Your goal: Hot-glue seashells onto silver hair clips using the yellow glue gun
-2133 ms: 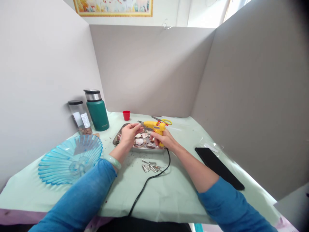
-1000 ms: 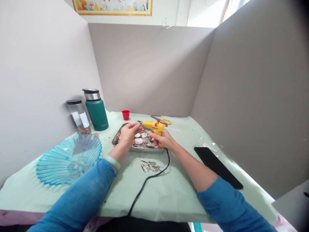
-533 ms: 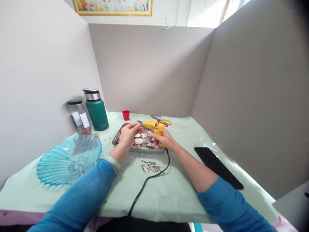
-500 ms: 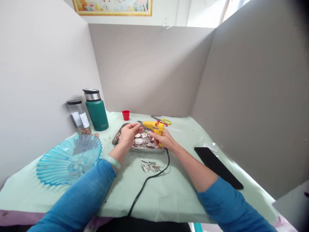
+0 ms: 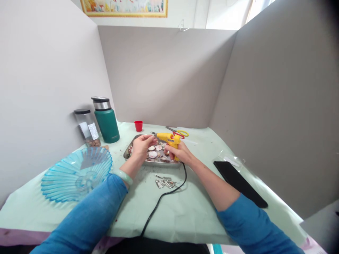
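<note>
My right hand is wrapped round the grip of a yellow hot glue gun, whose nozzle points left. At the nozzle is my left hand, its thumb and fingers pinched together on something too small to make out. Both hands are above a metal tray of seashells. The gun's black cord runs down towards the near table edge. In front of the tray lies a small pile of metal clips.
A blue shell-shaped glass plate is at left. Behind it stand a lidded jar and a green bottle. A red cup and scissors sit beyond the tray. At right lies a flat black object. Grey panels enclose the table.
</note>
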Demonstrator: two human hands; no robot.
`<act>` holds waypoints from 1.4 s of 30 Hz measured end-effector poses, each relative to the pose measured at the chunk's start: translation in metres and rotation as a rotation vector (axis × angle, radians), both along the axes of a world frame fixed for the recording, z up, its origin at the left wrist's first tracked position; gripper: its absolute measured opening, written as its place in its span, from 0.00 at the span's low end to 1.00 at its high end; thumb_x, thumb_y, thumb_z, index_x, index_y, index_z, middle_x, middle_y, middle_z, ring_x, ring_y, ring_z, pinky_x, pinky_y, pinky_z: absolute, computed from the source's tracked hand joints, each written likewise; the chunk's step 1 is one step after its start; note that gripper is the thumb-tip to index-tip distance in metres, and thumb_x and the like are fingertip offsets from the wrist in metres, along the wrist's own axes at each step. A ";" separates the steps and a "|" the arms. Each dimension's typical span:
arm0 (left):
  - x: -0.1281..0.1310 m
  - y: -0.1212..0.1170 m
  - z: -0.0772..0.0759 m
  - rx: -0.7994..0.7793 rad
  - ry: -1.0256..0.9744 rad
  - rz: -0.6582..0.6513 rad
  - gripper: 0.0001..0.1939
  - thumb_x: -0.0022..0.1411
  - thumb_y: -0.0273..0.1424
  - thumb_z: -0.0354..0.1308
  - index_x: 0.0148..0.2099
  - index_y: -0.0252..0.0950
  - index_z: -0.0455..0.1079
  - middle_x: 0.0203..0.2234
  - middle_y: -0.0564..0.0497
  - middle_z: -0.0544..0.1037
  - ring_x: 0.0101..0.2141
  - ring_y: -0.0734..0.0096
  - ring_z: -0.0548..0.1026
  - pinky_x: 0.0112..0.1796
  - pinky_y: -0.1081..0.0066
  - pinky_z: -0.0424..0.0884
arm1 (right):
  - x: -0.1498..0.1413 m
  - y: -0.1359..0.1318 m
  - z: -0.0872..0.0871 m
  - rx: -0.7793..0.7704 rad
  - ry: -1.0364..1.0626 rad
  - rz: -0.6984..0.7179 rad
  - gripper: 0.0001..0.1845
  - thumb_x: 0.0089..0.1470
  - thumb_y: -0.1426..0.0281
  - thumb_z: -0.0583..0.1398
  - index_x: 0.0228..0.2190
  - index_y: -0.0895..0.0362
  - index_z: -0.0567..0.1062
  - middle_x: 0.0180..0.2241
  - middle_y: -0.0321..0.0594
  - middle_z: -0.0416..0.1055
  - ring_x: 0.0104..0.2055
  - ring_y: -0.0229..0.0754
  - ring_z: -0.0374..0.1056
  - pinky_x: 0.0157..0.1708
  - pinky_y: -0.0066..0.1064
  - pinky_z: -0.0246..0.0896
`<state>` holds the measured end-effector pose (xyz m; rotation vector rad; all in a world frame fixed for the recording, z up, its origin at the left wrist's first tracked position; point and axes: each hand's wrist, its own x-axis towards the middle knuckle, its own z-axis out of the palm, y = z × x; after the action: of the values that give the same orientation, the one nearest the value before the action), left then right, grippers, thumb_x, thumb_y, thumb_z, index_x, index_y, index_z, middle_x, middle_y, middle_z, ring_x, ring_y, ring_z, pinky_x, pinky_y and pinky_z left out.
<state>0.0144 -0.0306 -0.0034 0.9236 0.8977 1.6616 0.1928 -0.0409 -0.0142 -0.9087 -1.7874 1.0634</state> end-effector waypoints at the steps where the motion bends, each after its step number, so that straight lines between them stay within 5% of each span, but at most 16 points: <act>1: 0.000 0.000 0.000 -0.001 0.000 0.001 0.11 0.45 0.25 0.68 0.31 0.28 0.70 0.23 0.48 0.77 0.25 0.72 0.77 0.36 0.68 0.75 | 0.000 0.000 0.000 -0.002 -0.004 0.000 0.17 0.51 0.57 0.60 0.28 0.59 0.74 0.17 0.36 0.68 0.17 0.34 0.60 0.18 0.25 0.58; 23: 0.000 0.000 0.001 0.010 -0.016 0.008 0.11 0.45 0.25 0.68 0.31 0.29 0.70 0.22 0.49 0.76 0.26 0.73 0.77 0.37 0.69 0.74 | -0.003 -0.004 0.003 0.006 -0.015 -0.012 0.15 0.51 0.58 0.60 0.28 0.59 0.73 0.23 0.38 0.72 0.17 0.33 0.60 0.18 0.26 0.57; 29: -0.001 0.001 -0.001 0.016 0.002 0.012 0.12 0.43 0.26 0.69 0.30 0.29 0.70 0.22 0.51 0.75 0.24 0.74 0.76 0.35 0.70 0.73 | -0.004 -0.008 0.008 -0.026 0.033 -0.062 0.16 0.51 0.57 0.60 0.26 0.59 0.72 0.14 0.33 0.63 0.15 0.33 0.57 0.17 0.27 0.55; 42: 0.001 -0.002 0.003 -0.010 0.030 0.019 0.11 0.43 0.26 0.69 0.30 0.29 0.70 0.21 0.51 0.74 0.23 0.74 0.75 0.33 0.70 0.73 | -0.004 -0.007 0.006 -0.003 -0.023 -0.050 0.17 0.50 0.56 0.60 0.24 0.58 0.72 0.13 0.33 0.62 0.16 0.34 0.57 0.18 0.27 0.55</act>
<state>0.0154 -0.0330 -0.0006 0.9380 0.9374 1.6620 0.1884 -0.0478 -0.0079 -0.9664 -1.7732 1.0276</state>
